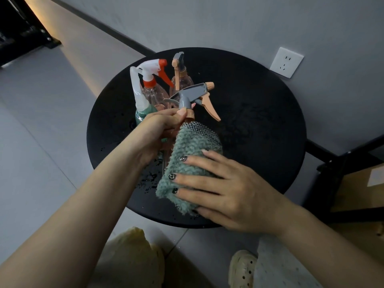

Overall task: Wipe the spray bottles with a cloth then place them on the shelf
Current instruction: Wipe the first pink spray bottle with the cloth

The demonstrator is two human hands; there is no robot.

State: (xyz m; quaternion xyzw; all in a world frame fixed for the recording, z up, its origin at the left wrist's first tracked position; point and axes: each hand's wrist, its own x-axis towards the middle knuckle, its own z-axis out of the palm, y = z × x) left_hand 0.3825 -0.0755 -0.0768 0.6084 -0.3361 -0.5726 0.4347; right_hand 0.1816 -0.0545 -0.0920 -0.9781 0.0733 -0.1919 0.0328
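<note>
Between both hands' grip, cloth-wrapped spray bottle (188, 104).

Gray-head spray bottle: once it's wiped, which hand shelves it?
Left, likely. The left hand already grips the gray-head spray bottle at its neck, while the right hand is wrapped around the green cloth covering its body.

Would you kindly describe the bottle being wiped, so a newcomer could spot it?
On the round black table, find the green cloth wrapped round a bottle. The left hand holds its neck; alone, it has a grey head with a peach trigger.
</note>
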